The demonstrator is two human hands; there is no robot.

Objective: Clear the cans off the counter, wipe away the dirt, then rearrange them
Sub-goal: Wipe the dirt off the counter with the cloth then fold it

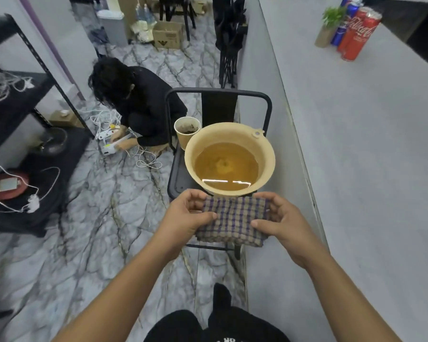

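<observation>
Both hands are gripping a folded checked cloth (232, 222) just in front of a cream basin (229, 159) of brownish water, the left hand (187, 214) pinching the cloth's left edge with thumb on top, the right hand (279, 218) curling round its right edge. The basin is sitting on a black folding chair (177, 169) beside a paper cup (187, 134), with the chair pressed close against the face of the grey counter (356, 144). The cans (356, 33), red and blue, are standing bunched at the counter's far end next to a small potted plant (331, 25), well apart from the cloth. Judging by this, the person is readying the cloth for wiping; keeping it folded flat and wrung out over the basin would stop drips landing on the floor. The basin's rim is lying just beyond the knuckles, so a careless lift could tip it. Open counter is stretching to the right, giving ample sweep; to the left, another person (136, 104) is crouching among cables on the marble floor (97, 243).
</observation>
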